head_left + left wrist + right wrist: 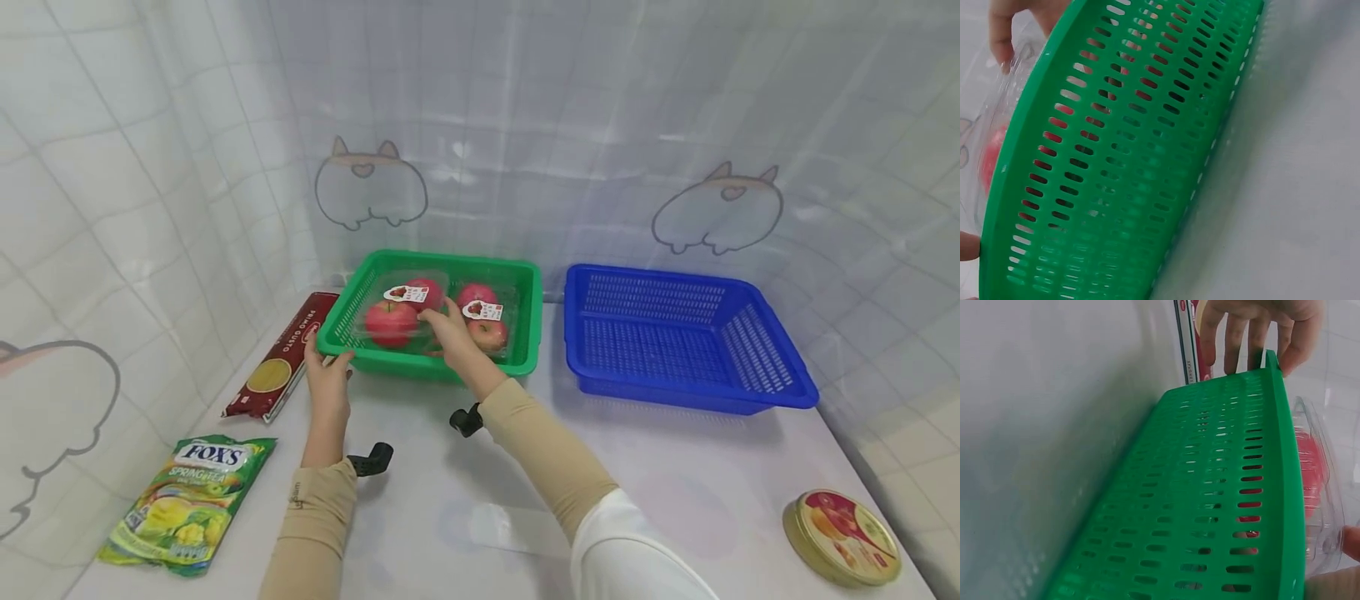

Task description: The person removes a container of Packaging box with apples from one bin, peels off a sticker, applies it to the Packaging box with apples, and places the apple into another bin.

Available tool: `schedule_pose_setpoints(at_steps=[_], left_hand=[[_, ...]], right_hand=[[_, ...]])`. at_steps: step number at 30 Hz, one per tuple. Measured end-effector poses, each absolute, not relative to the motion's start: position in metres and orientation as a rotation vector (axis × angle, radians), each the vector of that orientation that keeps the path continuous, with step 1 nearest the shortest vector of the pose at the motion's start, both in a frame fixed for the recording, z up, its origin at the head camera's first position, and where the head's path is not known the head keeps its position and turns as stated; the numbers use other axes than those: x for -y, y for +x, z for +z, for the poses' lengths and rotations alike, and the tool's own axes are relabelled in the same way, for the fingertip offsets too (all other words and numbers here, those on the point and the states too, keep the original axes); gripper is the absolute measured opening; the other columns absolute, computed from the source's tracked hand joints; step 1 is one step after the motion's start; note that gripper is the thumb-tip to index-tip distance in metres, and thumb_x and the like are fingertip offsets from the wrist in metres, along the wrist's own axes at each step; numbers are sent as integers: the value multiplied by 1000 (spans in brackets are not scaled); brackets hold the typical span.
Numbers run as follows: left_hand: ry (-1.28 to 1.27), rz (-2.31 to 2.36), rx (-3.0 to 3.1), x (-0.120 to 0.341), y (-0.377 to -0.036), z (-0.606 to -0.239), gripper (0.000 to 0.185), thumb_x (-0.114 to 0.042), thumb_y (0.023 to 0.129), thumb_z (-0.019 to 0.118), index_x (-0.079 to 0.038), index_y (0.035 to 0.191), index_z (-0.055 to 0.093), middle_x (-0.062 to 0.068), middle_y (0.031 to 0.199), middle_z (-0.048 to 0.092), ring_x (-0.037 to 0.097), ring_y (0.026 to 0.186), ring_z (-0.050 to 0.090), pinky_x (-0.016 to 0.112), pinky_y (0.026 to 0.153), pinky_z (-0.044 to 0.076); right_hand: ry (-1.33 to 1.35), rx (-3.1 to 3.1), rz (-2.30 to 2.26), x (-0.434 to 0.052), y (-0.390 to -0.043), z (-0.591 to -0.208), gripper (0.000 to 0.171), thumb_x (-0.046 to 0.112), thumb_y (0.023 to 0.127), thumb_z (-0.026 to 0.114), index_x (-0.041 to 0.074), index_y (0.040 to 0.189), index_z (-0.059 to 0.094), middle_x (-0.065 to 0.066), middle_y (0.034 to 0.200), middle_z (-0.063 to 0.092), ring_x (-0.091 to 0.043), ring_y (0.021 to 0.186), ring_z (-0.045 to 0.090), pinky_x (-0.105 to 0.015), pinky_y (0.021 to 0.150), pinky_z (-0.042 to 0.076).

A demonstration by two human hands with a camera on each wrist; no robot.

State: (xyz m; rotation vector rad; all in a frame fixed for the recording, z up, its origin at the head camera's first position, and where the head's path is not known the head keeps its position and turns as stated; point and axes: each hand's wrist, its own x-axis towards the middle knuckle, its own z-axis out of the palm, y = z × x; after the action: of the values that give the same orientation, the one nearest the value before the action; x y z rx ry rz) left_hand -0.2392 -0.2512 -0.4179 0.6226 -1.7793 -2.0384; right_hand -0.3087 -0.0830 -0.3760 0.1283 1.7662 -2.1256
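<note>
Head view: green basket point(525, 333) lengthwise left-right.

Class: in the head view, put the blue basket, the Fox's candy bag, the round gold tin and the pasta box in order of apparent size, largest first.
1. blue basket, plainly largest.
2. Fox's candy bag.
3. pasta box and round gold tin: close in apparent area; the tin lies nearer the camera, so I leave them unranked.

Blue basket point(682, 342) — landmark (perforated walls). Round tin point(842, 537) lies near-right of it; spaghetti pack point(285, 356) and candy bag point(187, 502) lie well left.
</note>
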Motion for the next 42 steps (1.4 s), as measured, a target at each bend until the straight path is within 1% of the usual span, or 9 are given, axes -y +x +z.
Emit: schedule_pose_setpoints(at_steps=[3, 9, 14, 19, 22, 30, 33, 38, 42], left_hand=[[599, -2036, 1772, 250, -239, -421, 70, -7, 92, 49, -22, 149, 10, 10, 146, 21, 26, 126, 34, 45, 101, 32], [588, -2052, 1767, 248, -241, -419, 66, -6, 93, 47, -18, 148, 13, 10, 148, 18, 26, 129, 31, 45, 103, 32], [592, -2053, 1775, 247, -240, -423, 63, -6, 94, 46, -15, 148, 15, 10, 149, 17, 28, 129, 30, 45, 102, 33], [584, -2038, 1794, 246, -239, -427, 61, -7, 94, 46, -14, 147, 17, 10, 150, 17, 29, 129, 31, 47, 102, 34], [584, -2027, 1811, 245, -238, -427, 61, -7, 94, 45, -13, 147, 18, 10, 149, 18, 28, 129, 32, 46, 101, 35], [552, -1993, 1825, 246, -240, -427, 60, -7, 93, 45, -13, 147, 19, 11, 148, 19, 30, 128, 33, 46, 101, 36], [542, -1990, 1824, 246, -241, -428, 60, -7, 93, 45, -12, 146, 19, 12, 148, 19, 30, 128, 33, 47, 100, 36], [528, -2001, 1817, 247, -241, -430, 60, -6, 93, 45, -12, 146, 18, 12, 148, 19, 30, 127, 33, 48, 100, 36], [536, -1994, 1822, 250, -240, -431, 61, -7, 93, 45, -13, 147, 18, 12, 148, 19, 29, 127, 33, 47, 98, 36]], right_hand=[[135, -1751, -2110, 87, -310, -377, 75, 19, 85, 58, 22, 148, 17, -13, 148, 25, -42, 118, 38, -52, 87, 45], [143, -1699, -2170, 98, -314, -377, 76, 17, 86, 57, 19, 149, 15, -14, 149, 22, -46, 124, 32, -57, 90, 42], [185, -1667, -2215, 111, -316, -383, 73, 14, 85, 57, 18, 148, 20, -14, 148, 25, -42, 126, 33, -58, 88, 42], [229, -1651, -2253, 119, -321, -391, 69, 11, 87, 54, 17, 148, 21, -13, 148, 24, -37, 133, 25, -63, 92, 35], [227, -1673, -2266, 123, -322, -395, 66, 9, 89, 51, 15, 147, 20, -14, 147, 26, -36, 133, 25, -64, 94, 32], [128, -1891, -2237, 130, -325, -399, 48, 2, 93, 43, 6, 140, 32, -15, 136, 42, -31, 128, 35, -50, 99, 36], [127, -1973, -2198, 131, -324, -399, 49, -1, 93, 42, 6, 140, 31, -13, 134, 44, -30, 128, 37, -44, 100, 36], [149, -1924, -2152, 123, -315, -386, 63, -3, 91, 43, 4, 147, 15, -15, 146, 29, -29, 135, 25, -42, 106, 29], [190, -1922, -2112, 125, -323, -392, 71, 3, 89, 47, 6, 148, 9, -12, 152, 16, -27, 139, 13, -41, 110, 21]])
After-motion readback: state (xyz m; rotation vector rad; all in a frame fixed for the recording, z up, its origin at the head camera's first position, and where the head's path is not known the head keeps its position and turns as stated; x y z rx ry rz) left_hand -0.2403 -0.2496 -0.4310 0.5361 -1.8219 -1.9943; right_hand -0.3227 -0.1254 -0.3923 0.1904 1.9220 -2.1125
